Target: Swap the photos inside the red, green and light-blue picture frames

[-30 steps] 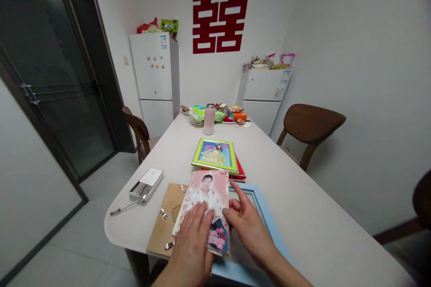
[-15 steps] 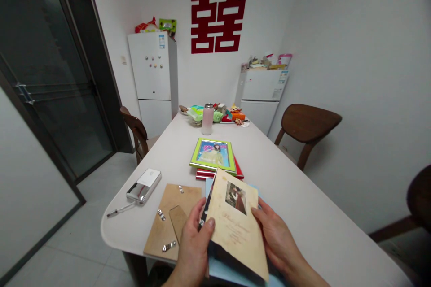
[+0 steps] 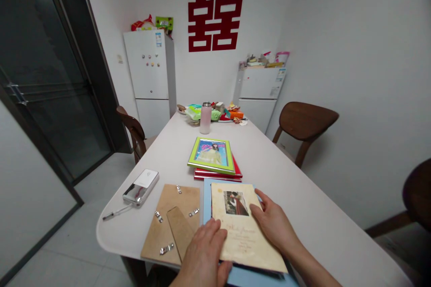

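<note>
A cream printed sheet (image 3: 247,237) with a small photo of a person near its top lies over a light blue frame (image 3: 207,188). Dark layers show under the sheet's lower edge. My left hand (image 3: 205,251) rests on the sheet's lower left edge, fingers stretched out and flat. At the right edge, my right hand (image 3: 274,222) has its thumb on top of the sheet and the fingers along the side, gripping it. Left of the frame is a brown backing board (image 3: 170,224) with metal clips and a stand flap, partly behind my left hand.
A green picture frame (image 3: 212,156) lies on red frames (image 3: 237,171) beyond the sheet. Farther back stand a pink bottle (image 3: 205,119) and assorted packages (image 3: 224,112). A silver device (image 3: 141,187) with a short cable sits at the table's left. Wooden chairs (image 3: 305,121) flank the table (image 3: 289,179).
The sheet has come down from a raised, tilted position to lie over the blue frame. My left hand has let go of its edge and flattened out; my right hand stays at the right edge.
</note>
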`<control>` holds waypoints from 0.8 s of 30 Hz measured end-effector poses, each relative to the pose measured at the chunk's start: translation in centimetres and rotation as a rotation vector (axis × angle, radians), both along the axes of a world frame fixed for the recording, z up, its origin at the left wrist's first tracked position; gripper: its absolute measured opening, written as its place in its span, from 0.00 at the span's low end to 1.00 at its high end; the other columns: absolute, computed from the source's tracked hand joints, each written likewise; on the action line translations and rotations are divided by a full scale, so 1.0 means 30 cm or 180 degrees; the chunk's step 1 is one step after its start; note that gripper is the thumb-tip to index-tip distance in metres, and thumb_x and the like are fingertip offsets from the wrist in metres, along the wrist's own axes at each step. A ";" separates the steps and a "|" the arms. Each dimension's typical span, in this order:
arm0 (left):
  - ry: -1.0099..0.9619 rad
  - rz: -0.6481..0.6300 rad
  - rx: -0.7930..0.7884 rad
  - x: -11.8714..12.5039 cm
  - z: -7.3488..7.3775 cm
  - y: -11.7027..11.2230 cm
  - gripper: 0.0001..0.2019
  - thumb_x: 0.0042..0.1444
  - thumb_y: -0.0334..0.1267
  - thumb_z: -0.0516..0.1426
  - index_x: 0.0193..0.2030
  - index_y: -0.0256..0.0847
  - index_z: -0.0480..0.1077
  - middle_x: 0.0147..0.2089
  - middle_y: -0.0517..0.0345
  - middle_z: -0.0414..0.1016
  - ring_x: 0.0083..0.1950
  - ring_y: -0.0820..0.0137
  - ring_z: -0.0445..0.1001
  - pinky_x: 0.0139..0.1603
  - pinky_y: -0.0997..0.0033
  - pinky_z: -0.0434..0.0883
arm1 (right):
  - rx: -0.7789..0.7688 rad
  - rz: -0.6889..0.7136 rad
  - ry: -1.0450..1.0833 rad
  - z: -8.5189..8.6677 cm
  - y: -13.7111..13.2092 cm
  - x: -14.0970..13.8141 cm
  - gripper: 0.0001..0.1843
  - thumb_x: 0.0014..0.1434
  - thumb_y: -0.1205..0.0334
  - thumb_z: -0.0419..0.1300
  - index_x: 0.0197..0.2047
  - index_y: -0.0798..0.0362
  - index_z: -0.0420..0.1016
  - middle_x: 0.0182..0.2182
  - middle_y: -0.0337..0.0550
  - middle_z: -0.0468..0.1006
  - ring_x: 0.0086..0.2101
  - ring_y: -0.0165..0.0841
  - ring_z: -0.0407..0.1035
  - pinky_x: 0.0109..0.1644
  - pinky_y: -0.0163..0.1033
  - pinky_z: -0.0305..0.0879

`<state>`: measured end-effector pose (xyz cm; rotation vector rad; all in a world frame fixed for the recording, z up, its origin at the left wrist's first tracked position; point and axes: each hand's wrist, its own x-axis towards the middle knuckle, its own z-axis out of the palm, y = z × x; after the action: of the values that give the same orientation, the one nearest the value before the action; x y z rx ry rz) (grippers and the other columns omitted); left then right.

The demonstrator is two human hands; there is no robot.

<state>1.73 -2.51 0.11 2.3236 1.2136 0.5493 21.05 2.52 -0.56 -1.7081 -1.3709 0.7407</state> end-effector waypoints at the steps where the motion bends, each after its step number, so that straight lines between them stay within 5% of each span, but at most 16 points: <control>1: 0.0092 0.0001 0.0001 0.004 0.008 0.001 0.24 0.43 0.31 0.54 0.50 0.32 0.62 0.56 0.41 0.58 0.57 0.55 0.55 0.55 0.51 0.56 | 0.0068 -0.0008 -0.0204 0.001 0.004 0.003 0.28 0.48 0.61 0.46 0.53 0.59 0.58 0.30 0.45 0.76 0.26 0.34 0.71 0.28 0.35 0.64; 12: 0.0404 -0.0133 -0.0063 0.003 0.027 0.002 0.22 0.45 0.32 0.53 0.51 0.34 0.61 0.57 0.43 0.58 0.57 0.57 0.56 0.55 0.52 0.55 | 0.0167 -0.0136 -0.0639 -0.014 0.015 0.040 0.25 0.47 0.61 0.48 0.49 0.60 0.65 0.30 0.47 0.77 0.30 0.37 0.71 0.32 0.39 0.64; 20: 0.0396 -0.0206 -0.0038 0.008 0.027 0.004 0.19 0.47 0.32 0.52 0.49 0.37 0.63 0.55 0.46 0.61 0.56 0.59 0.58 0.55 0.50 0.53 | 0.0161 0.0133 -0.1871 -0.011 0.005 0.008 0.23 0.53 0.59 0.45 0.50 0.62 0.62 0.41 0.55 0.71 0.39 0.39 0.67 0.42 0.42 0.60; 24: 0.0366 -0.0112 0.0053 0.014 0.021 0.003 0.18 0.48 0.33 0.52 0.48 0.38 0.64 0.54 0.46 0.63 0.55 0.58 0.59 0.55 0.49 0.54 | 0.0536 0.0148 -0.2403 -0.031 -0.014 0.010 0.15 0.51 0.61 0.49 0.40 0.56 0.70 0.39 0.50 0.70 0.38 0.39 0.63 0.41 0.42 0.59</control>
<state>2.15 -2.42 0.74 2.4146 1.2210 0.4204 21.36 2.09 -1.51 -1.9020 -1.9066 -0.0355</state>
